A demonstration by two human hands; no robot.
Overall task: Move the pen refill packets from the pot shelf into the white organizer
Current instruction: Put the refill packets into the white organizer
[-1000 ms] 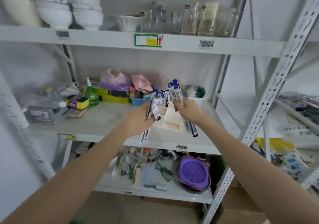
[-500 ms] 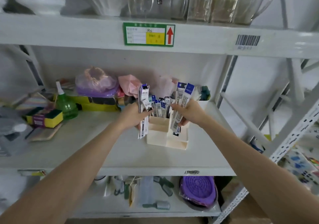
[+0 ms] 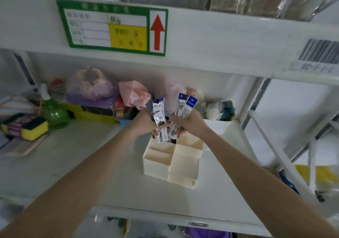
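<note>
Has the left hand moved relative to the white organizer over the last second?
Yes. The left hand went from the white organizer's left side to above its back compartments, beside the right hand.

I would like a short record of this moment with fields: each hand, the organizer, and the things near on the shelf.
left hand: grips dark-topped refill packets, lower ends at the organizer's back compartment
right hand: grips blue-topped refill packets, lower ends reach the same back part
white organizer: stands on the shelf, front compartments show nothing inside
left of hands: green spray bottle, yellow sponge
behind: pink bag
above: green label with red arrow
</note>
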